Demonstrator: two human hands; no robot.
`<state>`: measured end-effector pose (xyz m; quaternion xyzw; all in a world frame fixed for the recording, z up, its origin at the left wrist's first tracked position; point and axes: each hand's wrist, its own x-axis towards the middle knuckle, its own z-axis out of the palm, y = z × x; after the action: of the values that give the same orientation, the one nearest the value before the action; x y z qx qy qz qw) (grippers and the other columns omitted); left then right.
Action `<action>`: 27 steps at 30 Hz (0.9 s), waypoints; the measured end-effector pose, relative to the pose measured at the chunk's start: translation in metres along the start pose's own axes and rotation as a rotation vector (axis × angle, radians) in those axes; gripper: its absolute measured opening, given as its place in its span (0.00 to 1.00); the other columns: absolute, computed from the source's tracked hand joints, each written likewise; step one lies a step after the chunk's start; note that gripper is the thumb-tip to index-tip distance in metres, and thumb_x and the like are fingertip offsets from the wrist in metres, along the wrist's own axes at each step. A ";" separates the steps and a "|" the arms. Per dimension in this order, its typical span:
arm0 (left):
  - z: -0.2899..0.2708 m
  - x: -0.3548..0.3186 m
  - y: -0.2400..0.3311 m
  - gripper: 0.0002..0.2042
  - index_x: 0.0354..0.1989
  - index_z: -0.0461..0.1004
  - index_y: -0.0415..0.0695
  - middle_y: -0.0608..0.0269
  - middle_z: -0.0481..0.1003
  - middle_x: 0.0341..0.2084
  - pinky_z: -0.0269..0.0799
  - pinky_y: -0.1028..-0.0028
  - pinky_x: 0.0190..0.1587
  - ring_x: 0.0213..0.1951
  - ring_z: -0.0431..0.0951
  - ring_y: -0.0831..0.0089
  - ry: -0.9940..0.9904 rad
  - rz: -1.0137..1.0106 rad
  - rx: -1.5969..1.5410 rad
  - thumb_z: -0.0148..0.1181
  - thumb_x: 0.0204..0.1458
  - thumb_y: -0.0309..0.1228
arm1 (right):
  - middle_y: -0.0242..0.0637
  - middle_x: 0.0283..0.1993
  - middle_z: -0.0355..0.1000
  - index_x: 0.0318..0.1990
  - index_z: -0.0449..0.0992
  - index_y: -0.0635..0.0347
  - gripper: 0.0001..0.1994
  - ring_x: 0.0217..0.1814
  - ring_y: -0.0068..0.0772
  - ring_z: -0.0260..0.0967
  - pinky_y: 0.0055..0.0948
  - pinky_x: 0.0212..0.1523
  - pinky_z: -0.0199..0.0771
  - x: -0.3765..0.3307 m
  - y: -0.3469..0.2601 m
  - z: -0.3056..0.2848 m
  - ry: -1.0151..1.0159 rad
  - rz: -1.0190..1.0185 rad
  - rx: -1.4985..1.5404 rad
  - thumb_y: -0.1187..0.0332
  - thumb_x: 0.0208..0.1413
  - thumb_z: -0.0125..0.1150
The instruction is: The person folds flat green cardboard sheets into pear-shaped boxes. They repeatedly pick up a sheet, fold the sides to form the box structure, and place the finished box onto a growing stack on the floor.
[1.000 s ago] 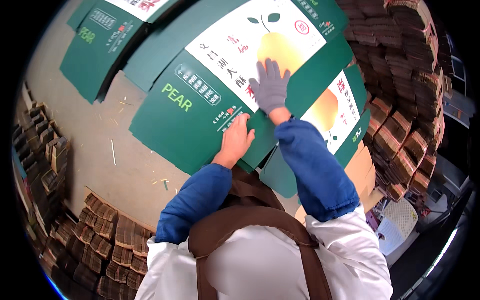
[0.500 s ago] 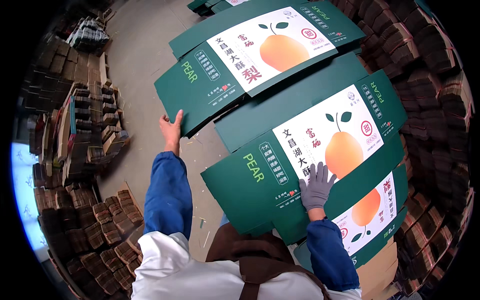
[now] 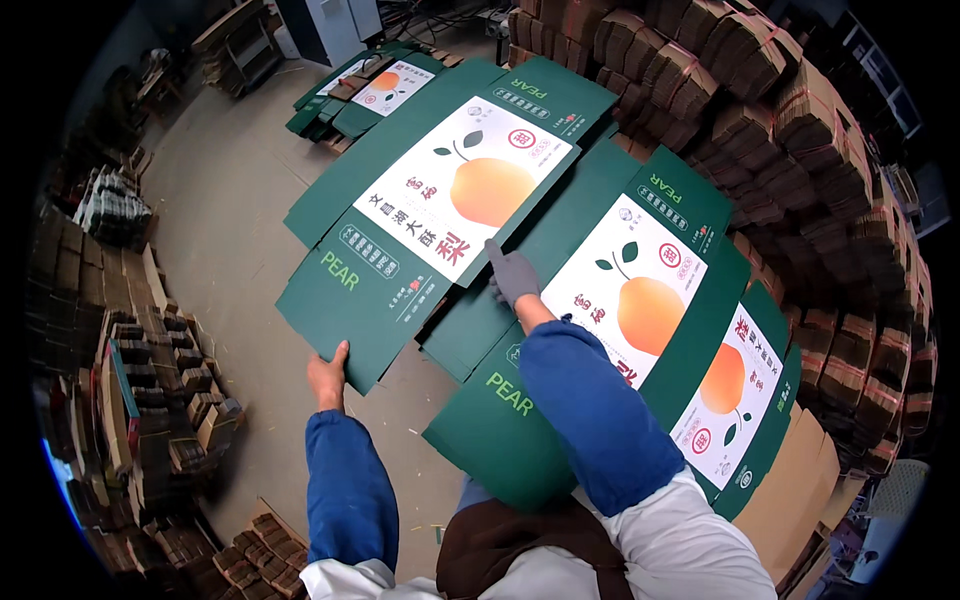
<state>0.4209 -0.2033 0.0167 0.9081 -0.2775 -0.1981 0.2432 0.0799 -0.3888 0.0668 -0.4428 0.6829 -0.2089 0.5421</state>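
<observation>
A flat green printed pear carton (image 3: 330, 280) lies on top of the far stack, its white panel showing an orange-coloured pear. At the carton's near left corner is my bare left hand (image 3: 327, 378), thumb along the edge and fingers curled by it, partly hidden. My right hand (image 3: 514, 277), in a grey glove, closes on the carton's near edge beside the white panel; some of its fingers are hidden. Under my right forearm lies another flat pear carton (image 3: 480, 430) of the nearer stack, its printed panel partly covered by the blue sleeve.
A third printed carton panel (image 3: 735, 400) lies at the right, beside plain brown cardboard (image 3: 790, 480). Tall bundles of brown cardboard (image 3: 780, 130) line the right side. More brown stacks (image 3: 100, 350) stand at the left. Farther off sits another green carton pile (image 3: 350, 115).
My right hand has moved from the nearer carton to the far carton's near edge. My left hand stays at that carton's corner. The view has shifted, showing more of the room's far end.
</observation>
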 end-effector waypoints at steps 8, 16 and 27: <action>-0.011 -0.143 -0.048 0.09 0.40 0.71 0.40 0.65 0.75 0.30 0.73 0.73 0.33 0.28 0.75 0.76 -0.324 -0.210 -0.888 0.60 0.57 0.32 | 0.34 0.27 0.69 0.37 0.69 0.62 0.12 0.22 0.26 0.69 0.28 0.21 0.73 -0.040 0.074 -0.020 0.026 -0.057 0.396 0.62 0.58 0.59; 0.020 -0.295 -0.125 0.08 0.37 0.71 0.40 0.67 0.74 0.24 0.76 0.78 0.27 0.23 0.74 0.80 -0.960 -0.408 -0.736 0.62 0.56 0.31 | 0.34 0.24 0.68 0.33 0.65 0.61 0.12 0.20 0.23 0.68 0.25 0.18 0.72 -0.201 0.264 -0.151 0.365 0.124 0.222 0.64 0.57 0.60; 0.060 -0.327 -0.091 0.11 0.35 0.69 0.39 0.64 0.72 0.22 0.77 0.76 0.26 0.21 0.74 0.75 -0.927 -0.444 -0.616 0.63 0.56 0.34 | 0.37 0.28 0.71 0.40 0.70 0.68 0.13 0.23 0.26 0.71 0.26 0.22 0.74 -0.172 0.264 -0.186 0.461 0.121 0.113 0.65 0.56 0.59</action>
<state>0.1767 0.0392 -0.0083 0.6510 -0.0881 -0.6909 0.3018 -0.1891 -0.1444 0.0206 -0.3109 0.8011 -0.3095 0.4072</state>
